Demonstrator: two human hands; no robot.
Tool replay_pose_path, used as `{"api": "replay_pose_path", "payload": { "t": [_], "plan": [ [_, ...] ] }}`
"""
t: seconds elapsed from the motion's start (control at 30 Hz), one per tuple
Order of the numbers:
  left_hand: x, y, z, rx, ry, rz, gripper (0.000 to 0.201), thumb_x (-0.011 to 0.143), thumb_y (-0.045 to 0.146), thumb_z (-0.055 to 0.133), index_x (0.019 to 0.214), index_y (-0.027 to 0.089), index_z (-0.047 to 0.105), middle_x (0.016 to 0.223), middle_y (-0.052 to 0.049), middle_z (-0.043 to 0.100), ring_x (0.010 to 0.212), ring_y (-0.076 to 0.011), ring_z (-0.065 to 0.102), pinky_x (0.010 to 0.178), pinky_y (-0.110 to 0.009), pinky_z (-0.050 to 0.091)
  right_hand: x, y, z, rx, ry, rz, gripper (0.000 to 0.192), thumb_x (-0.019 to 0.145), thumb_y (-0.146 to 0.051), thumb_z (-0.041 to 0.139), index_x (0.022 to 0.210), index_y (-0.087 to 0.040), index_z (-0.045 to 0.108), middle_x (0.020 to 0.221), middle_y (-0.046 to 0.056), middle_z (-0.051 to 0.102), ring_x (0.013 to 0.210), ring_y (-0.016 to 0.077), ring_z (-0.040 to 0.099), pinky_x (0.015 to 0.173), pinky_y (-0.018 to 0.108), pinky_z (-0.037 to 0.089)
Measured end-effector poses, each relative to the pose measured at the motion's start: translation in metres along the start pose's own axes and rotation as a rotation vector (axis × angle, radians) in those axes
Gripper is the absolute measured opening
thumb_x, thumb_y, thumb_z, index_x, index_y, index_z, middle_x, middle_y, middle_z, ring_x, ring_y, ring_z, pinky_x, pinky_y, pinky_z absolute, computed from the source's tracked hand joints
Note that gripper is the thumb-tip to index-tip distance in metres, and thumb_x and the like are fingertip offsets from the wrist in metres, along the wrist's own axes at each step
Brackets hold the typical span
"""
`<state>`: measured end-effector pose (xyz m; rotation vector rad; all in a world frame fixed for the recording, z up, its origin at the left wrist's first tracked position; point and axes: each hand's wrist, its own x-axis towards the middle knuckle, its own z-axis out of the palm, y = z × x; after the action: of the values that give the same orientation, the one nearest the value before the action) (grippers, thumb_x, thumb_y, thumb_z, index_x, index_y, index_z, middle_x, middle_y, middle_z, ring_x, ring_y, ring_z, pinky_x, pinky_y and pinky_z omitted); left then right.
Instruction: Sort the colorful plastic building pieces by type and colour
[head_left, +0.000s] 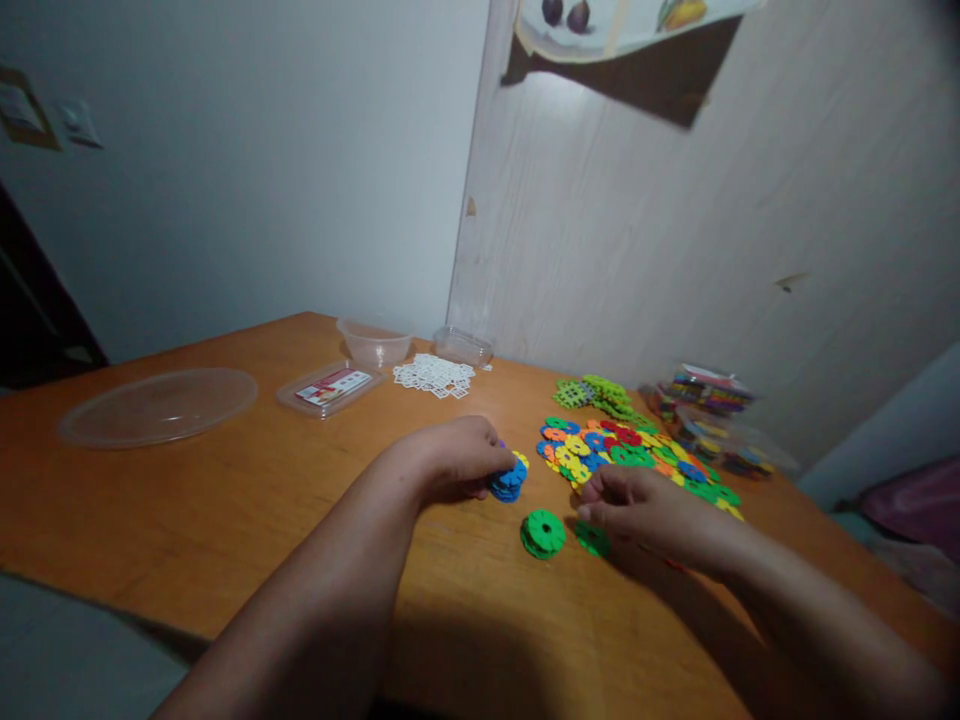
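Note:
My left hand is closed at the side of a small stack of blue notched discs, its thumb on the upper edge. Bits of yellow and purple show behind that stack. A short stack of green notched discs lies just nearer, between my hands. My right hand has thumb and fingertips drawn together; what they hold, if anything, is too small to make out. Under it, partly covered, is another green disc. Beyond the right hand spreads a pile of mixed coloured discs.
Farther back lie lime green pieces and white lattice pieces. A clear bowl, a clear tub, a labelled lid and a round lid are on the left. Filled containers stand at right.

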<state>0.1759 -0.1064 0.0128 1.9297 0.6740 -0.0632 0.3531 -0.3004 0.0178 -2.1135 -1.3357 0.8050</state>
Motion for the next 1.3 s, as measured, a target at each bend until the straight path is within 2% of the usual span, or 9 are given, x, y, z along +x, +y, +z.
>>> {"api": "replay_pose_path", "payload": {
  "t": [0.13, 0.23, 0.4, 0.57, 0.7, 0.83, 0.93, 1.1, 1.3],
  "plan": [
    [-0.003, 0.004, -0.005, 0.005, 0.04, -0.004, 0.034, 0.08, 0.047, 0.06, 0.064, 0.018, 0.053, 0.05, -0.001, 0.048, 0.042, -0.0105, 0.04, 0.044, -0.026, 0.03, -0.014, 0.026, 0.009, -0.165, 0.035, 0.027, 0.027, 0.077, -0.042, 0.071, 0.085, -0.02, 0.057, 0.074, -0.002, 0.054, 0.067, 0.0135, 0.046, 0.058, 0.026, 0.035],
    [-0.004, 0.006, -0.011, 0.081, 0.117, 0.015, 0.03, 0.079, 0.043, 0.061, 0.065, 0.016, 0.058, 0.053, -0.002, 0.052, 0.048, -0.011, 0.043, 0.049, -0.026, 0.032, -0.014, 0.037, 0.012, -0.245, 0.058, 0.012, 0.021, 0.078, -0.036, 0.069, 0.085, -0.021, 0.056, 0.077, -0.001, 0.056, 0.07, 0.0145, 0.048, 0.059, 0.025, 0.035],
    [0.0, 0.001, -0.015, 0.176, 0.193, 0.087, 0.02, 0.075, 0.034, 0.06, 0.07, 0.015, 0.063, 0.057, -0.002, 0.055, 0.057, -0.0125, 0.046, 0.053, -0.025, 0.034, -0.01, 0.042, 0.013, -0.281, 0.092, -0.005, 0.018, 0.077, -0.034, 0.067, 0.081, -0.022, 0.054, 0.074, -0.001, 0.057, 0.069, 0.0153, 0.049, 0.056, 0.026, 0.034],
    [0.004, -0.007, -0.012, 0.216, 0.225, 0.194, 0.02, 0.077, 0.033, 0.058, 0.071, 0.015, 0.064, 0.059, -0.002, 0.055, 0.059, -0.0123, 0.044, 0.053, -0.025, 0.031, -0.009, 0.044, 0.017, -0.257, 0.121, -0.012, 0.019, 0.073, -0.029, 0.069, 0.083, -0.023, 0.054, 0.074, -0.002, 0.058, 0.068, 0.0153, 0.05, 0.057, 0.026, 0.035],
    [0.008, -0.011, -0.012, 0.276, 0.254, 0.248, 0.021, 0.077, 0.033, 0.056, 0.074, 0.014, 0.065, 0.064, -0.002, 0.058, 0.06, -0.0117, 0.044, 0.053, -0.025, 0.029, -0.01, 0.044, 0.021, -0.063, 0.128, -0.038, 0.019, 0.074, -0.027, 0.068, 0.084, -0.023, 0.053, 0.071, -0.004, 0.053, 0.063, 0.0129, 0.046, 0.054, 0.025, 0.033],
    [0.011, -0.012, -0.013, 0.316, 0.252, 0.284, 0.022, 0.077, 0.03, 0.052, 0.079, 0.014, 0.068, 0.069, -0.002, 0.061, 0.062, -0.0117, 0.046, 0.054, -0.025, 0.029, -0.015, 0.031, 0.02, 0.456, 0.105, 0.042, 0.022, 0.08, -0.038, 0.065, 0.084, -0.024, 0.048, 0.06, -0.006, 0.051, 0.05, 0.0108, 0.041, 0.047, 0.024, 0.028],
    [0.012, -0.013, -0.012, 0.295, 0.264, 0.289, 0.025, 0.078, 0.031, 0.052, 0.082, 0.013, 0.069, 0.071, -0.003, 0.062, 0.063, -0.0124, 0.047, 0.056, -0.026, 0.03, -0.02, 0.015, 0.02, 0.751, 0.061, 0.095, 0.029, 0.08, -0.044, 0.069, 0.089, -0.024, 0.05, 0.059, -0.005, 0.055, 0.046, 0.0104, 0.043, 0.048, 0.026, 0.035],
    [0.013, -0.016, -0.009, 0.268, 0.267, 0.279, 0.025, 0.077, 0.03, 0.052, 0.084, 0.014, 0.07, 0.074, -0.004, 0.064, 0.065, -0.0129, 0.049, 0.057, -0.025, 0.032, -0.02, -0.009, 0.038, 0.841, 0.098, 0.073, 0.033, 0.074, -0.043, 0.077, 0.085, -0.022, 0.055, 0.057, -0.005, 0.058, 0.045, 0.0094, 0.046, 0.05, 0.026, 0.041],
    [0.016, -0.016, -0.01, 0.254, 0.258, 0.29, 0.023, 0.078, 0.031, 0.054, 0.082, 0.015, 0.07, 0.074, -0.005, 0.065, 0.066, -0.0139, 0.049, 0.059, -0.026, 0.033, -0.01, -0.012, 0.052, 0.736, 0.108, 0.085, 0.037, 0.073, -0.048, 0.077, 0.086, -0.021, 0.055, 0.056, -0.005, 0.059, 0.042, 0.0087, 0.044, 0.044, 0.023, 0.031]
  ]
}}
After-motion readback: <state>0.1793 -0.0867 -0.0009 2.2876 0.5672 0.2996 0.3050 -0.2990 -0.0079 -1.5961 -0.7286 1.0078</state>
